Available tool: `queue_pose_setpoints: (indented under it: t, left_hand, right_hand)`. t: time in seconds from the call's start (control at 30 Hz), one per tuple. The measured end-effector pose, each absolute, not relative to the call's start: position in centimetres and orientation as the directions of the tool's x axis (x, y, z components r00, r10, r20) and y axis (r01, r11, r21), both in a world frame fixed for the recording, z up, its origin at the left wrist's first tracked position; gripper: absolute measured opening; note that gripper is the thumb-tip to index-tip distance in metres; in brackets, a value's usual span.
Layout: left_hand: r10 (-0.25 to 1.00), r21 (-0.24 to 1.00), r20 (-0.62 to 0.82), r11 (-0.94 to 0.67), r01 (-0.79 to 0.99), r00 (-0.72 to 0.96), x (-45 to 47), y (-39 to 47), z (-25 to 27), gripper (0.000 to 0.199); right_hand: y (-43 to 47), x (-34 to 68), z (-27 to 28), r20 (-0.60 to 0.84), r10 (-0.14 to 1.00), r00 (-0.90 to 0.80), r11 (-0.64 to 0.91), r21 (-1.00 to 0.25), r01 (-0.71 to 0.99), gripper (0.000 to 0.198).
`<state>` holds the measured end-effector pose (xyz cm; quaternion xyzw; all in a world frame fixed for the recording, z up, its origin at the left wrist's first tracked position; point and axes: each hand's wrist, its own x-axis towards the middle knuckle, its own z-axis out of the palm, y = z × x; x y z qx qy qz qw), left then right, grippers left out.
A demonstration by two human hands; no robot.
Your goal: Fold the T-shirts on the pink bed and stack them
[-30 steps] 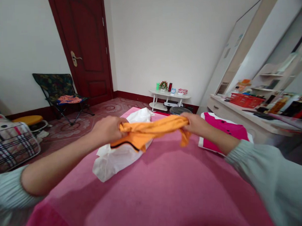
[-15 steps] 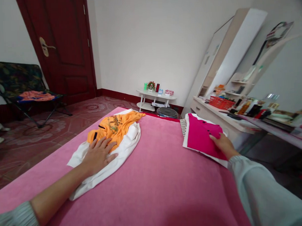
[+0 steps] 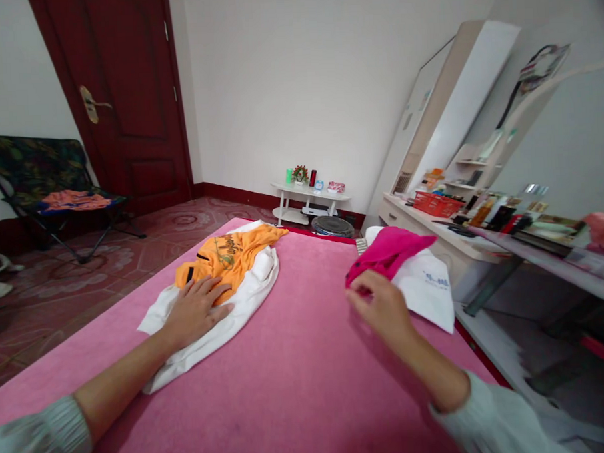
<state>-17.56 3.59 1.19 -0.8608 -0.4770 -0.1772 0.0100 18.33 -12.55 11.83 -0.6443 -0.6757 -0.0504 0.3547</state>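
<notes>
My left hand [image 3: 198, 311] lies flat, fingers spread, on an orange garment with dark lettering [image 3: 228, 260] and a white garment [image 3: 243, 309] beneath it. Pinched in my right hand [image 3: 380, 303] is the edge of a magenta garment [image 3: 396, 249], partly lifted and bent over. Under the magenta piece a white folded garment with blue print [image 3: 427, 288] shows, and a bit of striped cloth [image 3: 361, 245] sticks out at its left. Both piles rest on a pink bed cover [image 3: 298, 360].
A dressing table [image 3: 401, 212] with a red basket [image 3: 437, 204] and bottles stands at the right. Beyond the bed is a small white table [image 3: 308, 193]. A folding chair [image 3: 45, 191] holding orange cloth stands left, near a dark red door [image 3: 131, 94].
My right hand has moved left, pulling the magenta garment up off the white one, whose blue print now shows. My left hand stays on the orange garment.
</notes>
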Motion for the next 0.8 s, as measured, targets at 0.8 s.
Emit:
queue_pose_setpoints:
  t: [0.8]
  left_hand:
    - [0.694,0.395,-0.163,-0.606,0.691,0.701,-12.1,-8.6,9.1,0.06]
  right_hand:
    - [-12.0,15.9,4.9,0.438,0.891,0.119,0.293,-0.755,0.587,0.006]
